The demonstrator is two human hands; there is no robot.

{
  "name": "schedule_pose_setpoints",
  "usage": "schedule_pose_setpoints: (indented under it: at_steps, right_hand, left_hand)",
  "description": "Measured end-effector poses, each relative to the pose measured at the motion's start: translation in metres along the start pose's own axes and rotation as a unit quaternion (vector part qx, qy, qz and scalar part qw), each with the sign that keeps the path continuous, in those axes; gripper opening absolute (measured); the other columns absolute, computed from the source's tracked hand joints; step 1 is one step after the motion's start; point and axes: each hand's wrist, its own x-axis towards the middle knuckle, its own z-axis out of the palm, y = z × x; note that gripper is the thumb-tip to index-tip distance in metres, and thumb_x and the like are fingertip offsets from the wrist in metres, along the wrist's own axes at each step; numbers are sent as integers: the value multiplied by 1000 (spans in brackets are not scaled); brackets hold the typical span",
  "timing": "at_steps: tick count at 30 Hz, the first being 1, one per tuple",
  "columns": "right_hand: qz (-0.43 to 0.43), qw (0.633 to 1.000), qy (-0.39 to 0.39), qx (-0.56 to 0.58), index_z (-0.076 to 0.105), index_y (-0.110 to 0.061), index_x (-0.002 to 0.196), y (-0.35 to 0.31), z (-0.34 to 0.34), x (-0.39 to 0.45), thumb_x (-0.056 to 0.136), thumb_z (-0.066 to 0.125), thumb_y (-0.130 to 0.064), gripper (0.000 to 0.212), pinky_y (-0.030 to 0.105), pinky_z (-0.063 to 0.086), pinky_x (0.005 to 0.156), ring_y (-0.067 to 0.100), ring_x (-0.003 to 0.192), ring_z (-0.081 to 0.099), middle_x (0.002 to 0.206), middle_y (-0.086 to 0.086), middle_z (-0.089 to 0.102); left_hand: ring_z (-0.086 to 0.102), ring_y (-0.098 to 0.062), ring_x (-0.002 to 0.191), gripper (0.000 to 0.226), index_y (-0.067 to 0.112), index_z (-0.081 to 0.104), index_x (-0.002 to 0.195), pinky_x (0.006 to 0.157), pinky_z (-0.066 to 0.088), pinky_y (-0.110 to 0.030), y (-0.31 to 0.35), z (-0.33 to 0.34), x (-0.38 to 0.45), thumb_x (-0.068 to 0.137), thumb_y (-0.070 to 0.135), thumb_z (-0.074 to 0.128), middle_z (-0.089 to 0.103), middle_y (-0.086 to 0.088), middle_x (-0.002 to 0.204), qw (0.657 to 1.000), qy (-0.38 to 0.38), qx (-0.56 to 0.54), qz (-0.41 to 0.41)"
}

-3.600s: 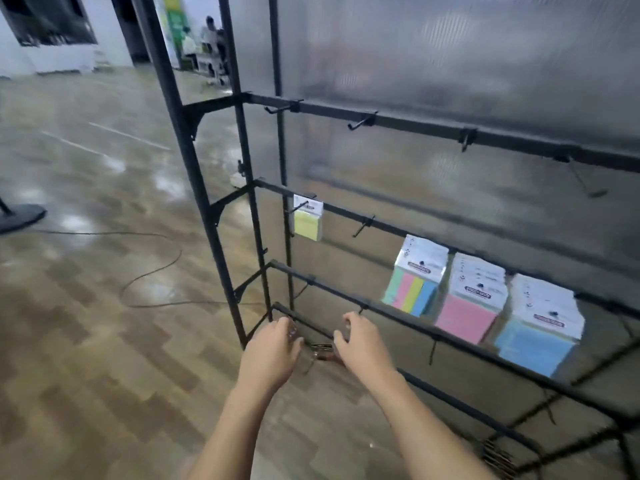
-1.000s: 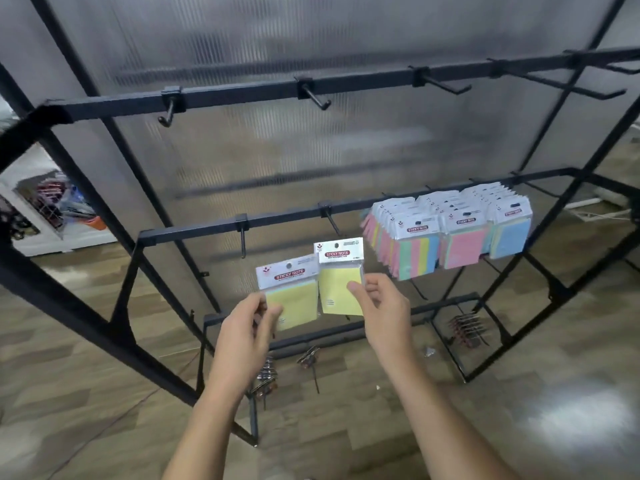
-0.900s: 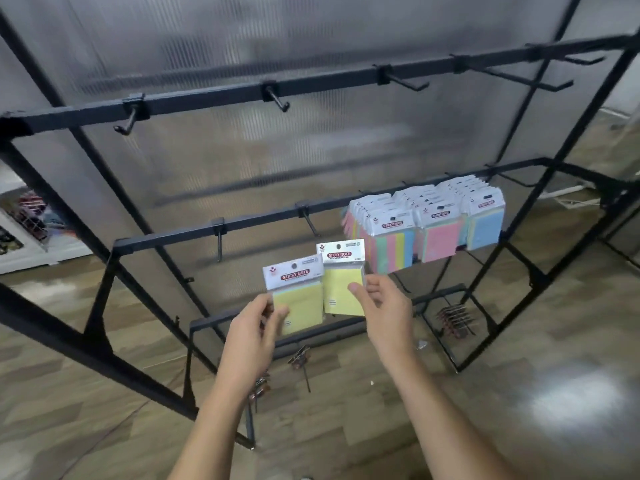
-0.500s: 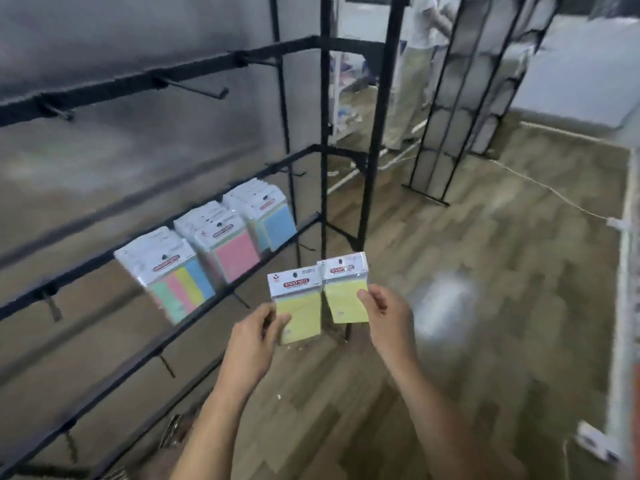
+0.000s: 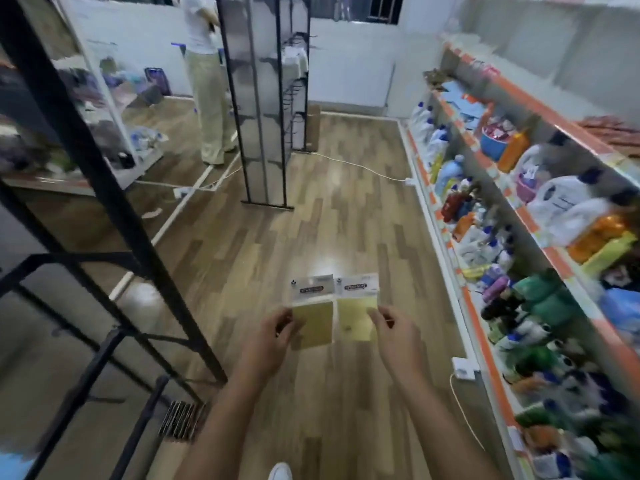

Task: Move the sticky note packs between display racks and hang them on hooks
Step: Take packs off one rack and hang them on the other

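Note:
Two yellow sticky note packs with white header cards are held up side by side over the wooden floor. My left hand [image 5: 268,341] pinches the left pack [image 5: 312,311] at its lower left edge. My right hand [image 5: 396,336] pinches the right pack [image 5: 356,308] at its lower right edge. The black display rack [image 5: 86,161] I took them from stands at my left, its hooks out of view. A second black rack [image 5: 265,98] stands ahead, across the aisle.
A long shelf [image 5: 519,209] full of bottles and detergent jugs runs along the right. A person in beige trousers [image 5: 207,98] stands behind the far rack. A white cable [image 5: 360,168] crosses the floor, and a bundle of spare hooks [image 5: 181,419] lies by the near rack's foot.
My view has swung right, away from the rack with the coloured packs, toward the aisle and the far rack. Both hands still hold the two yellow packs together in front of me.

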Motion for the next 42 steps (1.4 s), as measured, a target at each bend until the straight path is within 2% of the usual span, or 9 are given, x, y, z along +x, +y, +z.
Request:
schedule_pose_setpoints:
  at_steps: [3,11,20,23,27,31,35,39,42]
  right_hand:
    - [14,999,51,4,63,3,78,-15,1,56,96,64,-27,35,20,33,53,18,58,46,73,23,61]
    - [52,987,152,-15,66,0,84,-3,-1,191,96,62,-30,33,42,51,69,30,73,60,72,14,65]
    - [35,991,130,5,67,-8,77,-23,4,459,96,63,-21,23,26,46,64,23,70,61,69,1,66]
    - [-1,994,113,12,67,-16,79,-62,3,548,97,61,-18,18,12,39,57,12,67,59,69,-8,65]
    - [-21,996,87,12,71,-10,87,-85,18,650,97,62,-19,17,34,49,68,19,75,64,75,-1,69]
    - [-29,996,82,-4,71,-12,86,-88,40,751,97,62,-20,16,24,44,62,15,73,63,75,-3,68]
    - [-28,996,86,0,70,-17,89,-99,64,866,97,61,-22,13,25,48,66,13,78,64,79,-7,68]
    - [-45,994,93,-20,68,-18,89,-135,87,980,98,61,-23,12,14,42,62,7,75,61,79,-6,67]
    - [-54,993,101,-25,69,-16,92,-166,103,1057,98,61,-24,13,22,42,66,5,77,60,84,-4,67]
  left_hand:
    - [63,4,62,8,18,69,85,55,40,-10,9,6,81,92,15,67,68,8,68,999,-22,-5,29]
    - [61,-4,60,6,15,71,86,59,41,-9,35,62,251,88,9,70,68,3,65,993,-96,-32,55]
    - [67,-4,69,18,31,70,92,69,52,-27,68,108,498,92,13,65,74,9,77,995,-82,-29,42]
    - [65,5,70,13,25,72,95,64,48,-15,87,100,571,92,14,66,72,12,77,999,-29,-22,34]
    - [69,0,76,15,22,76,104,73,57,-29,85,102,657,91,21,68,75,11,85,999,33,-36,17]
    - [70,-4,84,25,34,72,106,75,57,-37,79,115,756,85,45,62,74,17,91,999,30,-43,4]
    - [67,-1,74,10,26,73,94,71,53,-30,74,126,879,92,18,67,74,12,82,996,41,-81,22]
    - [64,-2,66,12,18,68,82,62,48,-15,89,118,1005,93,13,65,71,13,72,995,29,-91,42]
    - [64,-7,68,12,14,66,82,61,47,-19,107,108,1093,93,13,64,69,11,75,995,29,-79,61]
